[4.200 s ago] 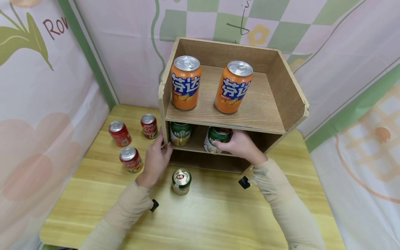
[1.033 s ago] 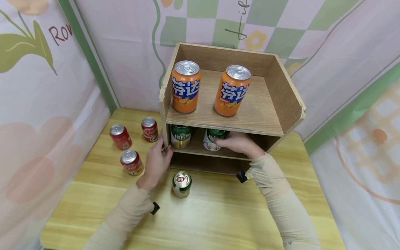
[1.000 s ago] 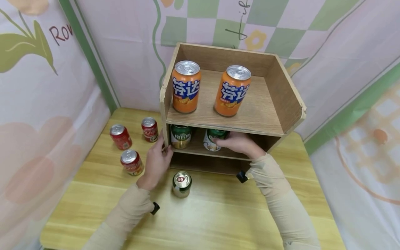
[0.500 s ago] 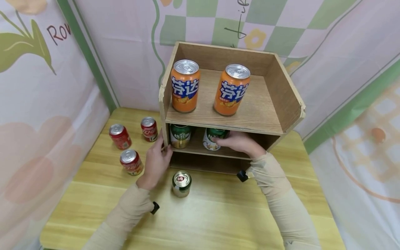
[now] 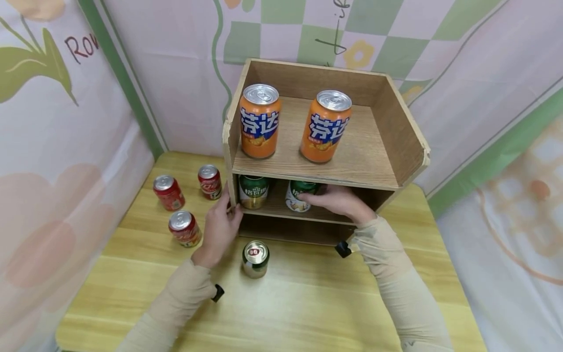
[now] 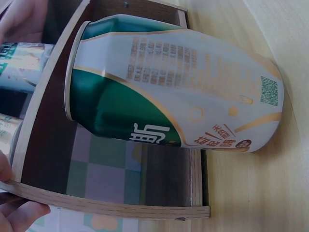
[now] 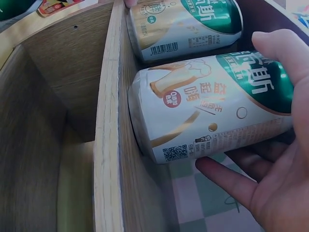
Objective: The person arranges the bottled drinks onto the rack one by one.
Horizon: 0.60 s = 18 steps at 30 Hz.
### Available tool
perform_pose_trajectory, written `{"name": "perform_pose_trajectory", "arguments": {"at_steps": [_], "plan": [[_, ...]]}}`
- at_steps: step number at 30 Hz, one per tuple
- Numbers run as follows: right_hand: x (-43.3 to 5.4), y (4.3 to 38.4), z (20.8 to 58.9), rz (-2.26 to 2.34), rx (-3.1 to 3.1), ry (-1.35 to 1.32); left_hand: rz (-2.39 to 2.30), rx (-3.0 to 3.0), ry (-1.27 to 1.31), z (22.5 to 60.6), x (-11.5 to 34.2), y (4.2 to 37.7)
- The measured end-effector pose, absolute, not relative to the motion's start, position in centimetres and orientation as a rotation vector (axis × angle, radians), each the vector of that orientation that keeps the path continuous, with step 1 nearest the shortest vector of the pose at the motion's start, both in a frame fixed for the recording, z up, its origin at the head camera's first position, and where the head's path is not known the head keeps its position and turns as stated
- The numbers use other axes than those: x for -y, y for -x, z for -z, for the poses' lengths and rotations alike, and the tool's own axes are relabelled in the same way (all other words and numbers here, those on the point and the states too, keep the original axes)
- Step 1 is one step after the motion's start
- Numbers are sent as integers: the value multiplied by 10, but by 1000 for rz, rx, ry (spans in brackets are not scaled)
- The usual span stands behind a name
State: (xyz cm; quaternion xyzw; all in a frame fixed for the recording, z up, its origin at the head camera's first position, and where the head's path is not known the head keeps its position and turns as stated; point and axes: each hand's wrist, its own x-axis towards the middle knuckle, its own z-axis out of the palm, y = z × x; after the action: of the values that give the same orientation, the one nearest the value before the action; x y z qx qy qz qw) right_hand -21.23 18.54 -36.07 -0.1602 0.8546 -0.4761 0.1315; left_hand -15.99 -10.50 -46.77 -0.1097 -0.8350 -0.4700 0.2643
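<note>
My left hand [image 5: 218, 230] grips the left side board of the wooden shelf unit [image 5: 352, 142]; in the left wrist view its fingers [image 6: 26, 216] lie round the board's edge. My right hand [image 5: 338, 201] holds a green-and-white drink can [image 5: 298, 198] standing on the middle shelf. In the right wrist view, the thumb [image 7: 280, 46] lies on one side of this can [image 7: 207, 106] and the other fingers on its opposite side. Another green can [image 5: 253, 192] stands left of it, against the side board. A third green can [image 5: 255, 259] stands on the table before the unit.
Two orange soda cans [image 5: 259, 122] stand on the top shelf. Several red cans [image 5: 184, 229] stand on the table [image 5: 308, 308] left of the unit. The lower compartment [image 5: 290, 230] lies beneath the middle shelf. Patterned curtains [image 5: 184, 73] hang behind and beside the table.
Since the oldest frame, my right hand and its can have moved a little deeper into the middle shelf, and the can's top has slipped under the upper board. My left hand keeps its grip.
</note>
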Motion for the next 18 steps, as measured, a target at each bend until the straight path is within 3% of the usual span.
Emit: {"name": "perform_pose_trajectory", "arguments": {"at_steps": [18], "plan": [[-208, 188, 352, 1324, -2657, 500, 1260, 2247, 321, 469, 106, 160]]}}
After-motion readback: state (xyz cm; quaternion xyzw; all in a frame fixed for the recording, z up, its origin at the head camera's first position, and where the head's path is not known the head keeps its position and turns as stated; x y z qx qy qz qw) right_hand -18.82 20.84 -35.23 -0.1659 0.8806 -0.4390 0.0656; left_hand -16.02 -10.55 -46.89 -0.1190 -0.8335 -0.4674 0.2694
